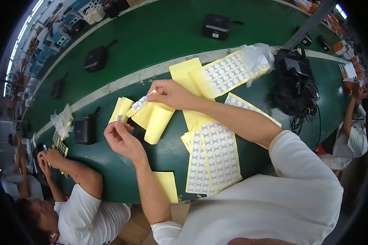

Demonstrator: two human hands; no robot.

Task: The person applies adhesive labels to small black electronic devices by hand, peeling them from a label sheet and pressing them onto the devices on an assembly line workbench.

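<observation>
My right hand (172, 94) is closed on a narrow strip of stickers (140, 103) with yellow backing, gripped between thumb and fingers. Just below its free end, my left hand (126, 141) has its fingers drawn together at a small grey-and-white sticker (120, 118). Curled yellow backing paper (159, 122) lies under and beside my hands. To the right, overlapping sheets of printed stickers (216, 157) spread across the green table. A flat yellow sheet (166, 185) pokes out beyond my left forearm.
A black case (84, 130) stands to the left. More black cases (216, 27) sit on the green belt (151, 36) beyond the pale rail. A sticker stack (223, 75) under clear plastic and a black bag (292, 81) with cables lie right. Co-workers sit on both sides.
</observation>
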